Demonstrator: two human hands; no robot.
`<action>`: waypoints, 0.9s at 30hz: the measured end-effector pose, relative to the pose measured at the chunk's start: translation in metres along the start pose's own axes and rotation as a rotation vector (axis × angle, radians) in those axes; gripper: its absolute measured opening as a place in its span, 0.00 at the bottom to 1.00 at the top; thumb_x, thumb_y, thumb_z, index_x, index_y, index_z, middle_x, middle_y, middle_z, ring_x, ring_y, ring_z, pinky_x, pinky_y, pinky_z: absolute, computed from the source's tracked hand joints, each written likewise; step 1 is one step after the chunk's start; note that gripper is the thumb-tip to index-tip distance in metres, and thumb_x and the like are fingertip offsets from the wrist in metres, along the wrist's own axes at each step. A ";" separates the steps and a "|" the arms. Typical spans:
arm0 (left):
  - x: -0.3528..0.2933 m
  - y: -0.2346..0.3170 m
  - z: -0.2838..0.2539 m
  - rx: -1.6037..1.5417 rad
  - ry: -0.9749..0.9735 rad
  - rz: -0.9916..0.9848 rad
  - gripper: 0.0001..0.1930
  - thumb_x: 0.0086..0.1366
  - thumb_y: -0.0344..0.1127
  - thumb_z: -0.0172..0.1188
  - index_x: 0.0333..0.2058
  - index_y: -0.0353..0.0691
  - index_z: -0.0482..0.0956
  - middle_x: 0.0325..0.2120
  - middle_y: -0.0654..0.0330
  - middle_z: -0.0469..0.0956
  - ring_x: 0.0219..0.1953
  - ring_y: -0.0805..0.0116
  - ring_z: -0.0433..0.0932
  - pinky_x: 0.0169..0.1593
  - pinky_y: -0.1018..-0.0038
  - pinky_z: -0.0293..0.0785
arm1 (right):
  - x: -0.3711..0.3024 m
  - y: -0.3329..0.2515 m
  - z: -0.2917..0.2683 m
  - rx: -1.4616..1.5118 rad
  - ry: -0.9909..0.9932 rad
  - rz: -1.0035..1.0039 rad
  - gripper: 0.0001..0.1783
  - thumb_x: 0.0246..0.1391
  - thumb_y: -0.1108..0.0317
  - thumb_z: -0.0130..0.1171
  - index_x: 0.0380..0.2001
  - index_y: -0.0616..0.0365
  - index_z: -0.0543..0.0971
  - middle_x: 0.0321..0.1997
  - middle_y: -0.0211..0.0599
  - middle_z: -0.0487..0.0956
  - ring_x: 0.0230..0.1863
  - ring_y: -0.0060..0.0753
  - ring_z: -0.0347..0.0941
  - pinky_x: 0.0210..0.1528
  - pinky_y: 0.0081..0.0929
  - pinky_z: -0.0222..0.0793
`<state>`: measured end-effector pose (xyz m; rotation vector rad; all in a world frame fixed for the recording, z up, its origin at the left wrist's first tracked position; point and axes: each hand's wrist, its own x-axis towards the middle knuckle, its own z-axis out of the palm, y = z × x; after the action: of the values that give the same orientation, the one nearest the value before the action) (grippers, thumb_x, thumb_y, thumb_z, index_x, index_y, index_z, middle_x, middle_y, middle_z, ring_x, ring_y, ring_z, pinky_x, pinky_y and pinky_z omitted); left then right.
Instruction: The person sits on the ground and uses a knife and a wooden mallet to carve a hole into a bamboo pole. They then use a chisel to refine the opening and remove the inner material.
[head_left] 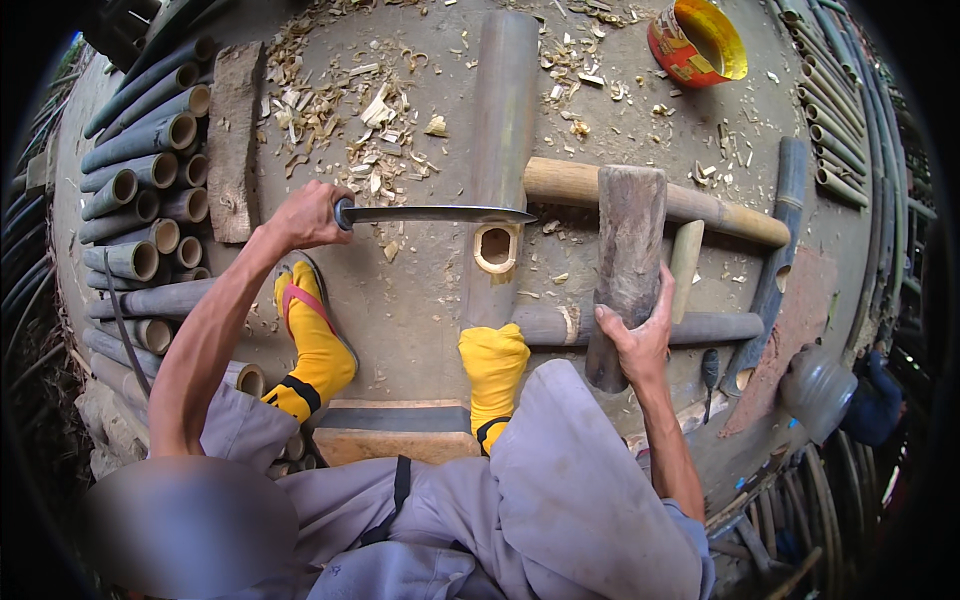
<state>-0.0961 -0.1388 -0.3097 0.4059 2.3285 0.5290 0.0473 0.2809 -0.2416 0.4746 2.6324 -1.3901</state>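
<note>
My left hand (308, 214) is closed round the dark handle of a long knife (430, 214), its blade lying level across a thick bamboo pole (503, 110). Just below the blade, a squared hole is cut in the pole. My right hand (642, 330) grips the lower part of a heavy, worn wooden mallet (630, 225), standing over two crosswise bamboo poles. The tan upper crosspiece (720, 208) and the greyish lower crosspiece (710, 328) run from the thick pole to another holed bamboo pole (787, 240) on the right. My yellow-socked foot (493, 365) rests against the thick pole's near end.
Cut bamboo tubes (150, 215) are stacked at the left beside a rough plank (236, 140). Wood chips (375, 110) litter the ground. A yellow-red bucket (697, 45) stands at the far right. A dark-handled tool (710, 372) lies near a clear rounded container (815, 390).
</note>
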 end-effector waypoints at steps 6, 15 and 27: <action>-0.007 0.017 -0.023 0.000 -0.017 -0.072 0.19 0.41 0.41 0.61 0.33 0.36 0.79 0.19 0.49 0.76 0.25 0.50 0.78 0.34 0.61 0.73 | 0.011 -0.043 0.003 -0.009 -0.213 -0.057 0.53 0.40 0.70 0.65 0.68 0.51 0.47 0.56 0.60 0.69 0.56 0.55 0.69 0.57 0.42 0.66; -0.012 0.021 -0.025 0.163 0.027 -0.056 0.12 0.43 0.39 0.59 0.26 0.38 0.75 0.17 0.49 0.75 0.25 0.46 0.76 0.33 0.58 0.72 | -0.003 -0.020 0.031 -0.173 -0.259 -0.104 0.54 0.40 0.68 0.65 0.69 0.50 0.47 0.47 0.63 0.71 0.45 0.62 0.71 0.49 0.47 0.68; -0.011 0.011 -0.020 0.155 0.100 -0.021 0.10 0.43 0.38 0.58 0.22 0.38 0.72 0.14 0.49 0.71 0.21 0.46 0.73 0.29 0.59 0.68 | -0.001 -0.021 0.035 -0.158 -0.285 -0.120 0.54 0.40 0.68 0.65 0.69 0.51 0.47 0.56 0.62 0.67 0.49 0.63 0.68 0.52 0.47 0.66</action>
<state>-0.1011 -0.1388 -0.2844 0.4361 2.4762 0.3679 0.0405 0.2409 -0.2448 0.0929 2.5415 -1.1666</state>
